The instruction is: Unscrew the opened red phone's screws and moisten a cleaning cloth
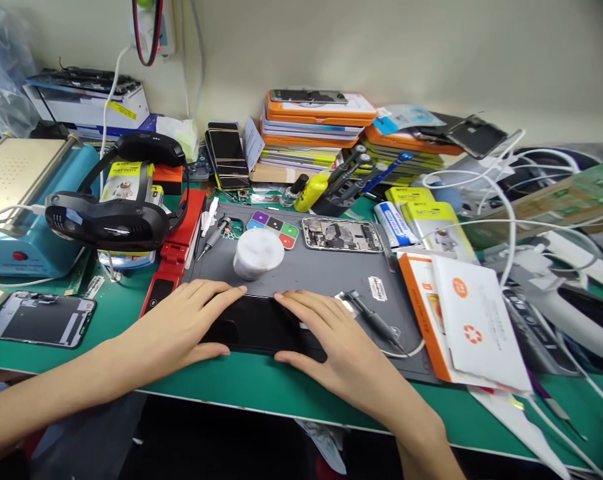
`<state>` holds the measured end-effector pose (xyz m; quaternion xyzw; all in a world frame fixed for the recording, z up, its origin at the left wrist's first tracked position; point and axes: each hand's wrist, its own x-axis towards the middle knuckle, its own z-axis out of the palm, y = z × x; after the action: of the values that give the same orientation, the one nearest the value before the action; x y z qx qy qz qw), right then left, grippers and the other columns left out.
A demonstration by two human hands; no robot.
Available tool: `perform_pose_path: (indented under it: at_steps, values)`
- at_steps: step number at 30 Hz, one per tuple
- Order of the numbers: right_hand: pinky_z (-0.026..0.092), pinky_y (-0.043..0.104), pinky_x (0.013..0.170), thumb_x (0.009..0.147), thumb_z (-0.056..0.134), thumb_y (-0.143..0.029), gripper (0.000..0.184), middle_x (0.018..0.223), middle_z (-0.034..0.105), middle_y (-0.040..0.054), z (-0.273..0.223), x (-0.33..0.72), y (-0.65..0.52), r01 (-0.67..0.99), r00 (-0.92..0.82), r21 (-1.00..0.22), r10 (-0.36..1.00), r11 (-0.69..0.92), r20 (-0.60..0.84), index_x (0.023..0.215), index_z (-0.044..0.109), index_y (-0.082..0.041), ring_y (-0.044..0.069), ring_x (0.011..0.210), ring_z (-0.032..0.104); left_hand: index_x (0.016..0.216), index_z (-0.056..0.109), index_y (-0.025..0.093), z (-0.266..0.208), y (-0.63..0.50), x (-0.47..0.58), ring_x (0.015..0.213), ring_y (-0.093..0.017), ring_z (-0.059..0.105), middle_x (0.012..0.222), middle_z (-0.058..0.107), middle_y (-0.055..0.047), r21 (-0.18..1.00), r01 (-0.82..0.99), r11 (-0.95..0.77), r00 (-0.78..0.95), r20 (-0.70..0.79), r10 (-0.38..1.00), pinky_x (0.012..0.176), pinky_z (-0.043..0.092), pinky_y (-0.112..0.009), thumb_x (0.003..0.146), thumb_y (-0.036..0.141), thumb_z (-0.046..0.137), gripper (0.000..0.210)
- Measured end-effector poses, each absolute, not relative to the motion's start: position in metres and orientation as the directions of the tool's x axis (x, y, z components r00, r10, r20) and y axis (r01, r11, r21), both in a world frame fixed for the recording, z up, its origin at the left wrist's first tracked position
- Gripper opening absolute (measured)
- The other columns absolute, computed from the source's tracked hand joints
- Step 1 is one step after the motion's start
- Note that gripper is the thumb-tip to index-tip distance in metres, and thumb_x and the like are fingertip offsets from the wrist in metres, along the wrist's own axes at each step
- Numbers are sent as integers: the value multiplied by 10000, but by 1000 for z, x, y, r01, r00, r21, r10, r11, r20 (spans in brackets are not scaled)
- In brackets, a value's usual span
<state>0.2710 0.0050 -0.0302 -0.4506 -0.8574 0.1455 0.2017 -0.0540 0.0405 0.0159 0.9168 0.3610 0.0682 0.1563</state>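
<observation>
A black smartphone (261,327) lies sideways on the grey work mat (301,263), its dark glass facing up. My left hand (194,320) grips its left end, thumb along the near edge and fingers over the far edge. On the right end, my right hand (321,327) holds it the same way. Just beyond the phone stands a white round tub (258,253). An opened phone body (341,235) with bare inner parts rests farther back on the mat. To the right of my right hand lies a dark pen-shaped tool (374,319) with a cord near its tip.
A black headset (111,217) and a blue machine (36,213) stand at the left, near a loose screen (44,319). Orange boxes (316,120) are stacked along the wall. On the right are an orange-white box (474,323), yellow battery packs (439,230) and tangled white cables (511,233).
</observation>
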Motion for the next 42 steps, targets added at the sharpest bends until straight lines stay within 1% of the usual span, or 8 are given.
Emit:
perform_pose_path:
  at_steps: [4,9,14,21,28,32,39,42]
  values:
    - [594,521,1167,1174,554,-620,632,1571,683,120,-29,271,6,726,-525,-367,813,582,250,1696,438,-284,315,1421,670,1768,290,224,20,36,-64,1455,-384,632,1582,628,-186,234,683,-692,707,26,706,1225,552,-518,954,503,912,1061]
    - [562,463,1128,1195,584,-491,557,1534,706,138,-26,272,7,703,-572,-281,754,653,323,1668,502,-208,294,1368,689,1644,461,74,21,33,-68,1307,-379,689,1448,688,-205,86,683,-726,719,96,688,1068,636,-501,928,588,907,988]
    - [478,443,1191,1167,663,-345,497,1534,678,188,-26,275,7,659,-623,-245,698,711,352,1584,582,-88,299,1388,642,1522,573,81,21,36,-67,1241,-357,710,1388,711,-170,120,667,-735,723,132,678,989,654,-482,870,558,970,900]
    - [474,434,1171,1152,681,-259,437,1530,665,210,-22,278,12,622,-658,-259,672,739,339,1532,619,-52,297,1377,635,1518,582,72,21,37,-67,1249,-348,706,1383,712,-163,138,655,-743,729,144,669,994,644,-475,885,561,962,885]
    - [475,492,1117,1187,602,-416,462,1593,605,221,-23,279,12,624,-710,-155,639,766,298,1521,637,-99,347,1381,604,1544,575,59,15,35,-68,1255,-348,690,1405,709,-165,115,653,-749,733,151,663,1006,627,-487,898,561,955,902]
    - [477,491,1111,1185,605,-351,409,1644,556,235,-25,281,11,614,-716,-150,627,775,307,1513,636,-108,355,1384,600,1566,563,70,12,35,-70,1277,-354,673,1432,693,-164,122,652,-748,732,155,664,1035,612,-509,915,561,940,899]
    - [477,408,1200,1174,648,-359,593,1571,632,209,-19,278,9,663,-624,-284,721,692,300,1653,494,-46,285,1425,611,1569,556,66,11,39,-70,1287,-352,669,1412,697,-161,128,640,-758,740,164,652,1032,607,-492,921,541,939,890]
    - [469,398,1229,1177,641,-336,558,1550,649,190,-17,278,9,666,-635,-281,723,691,272,1646,515,-59,269,1432,613,1583,541,68,10,38,-72,1292,-358,661,1417,688,-163,138,639,-757,739,164,654,1043,601,-504,927,537,935,898]
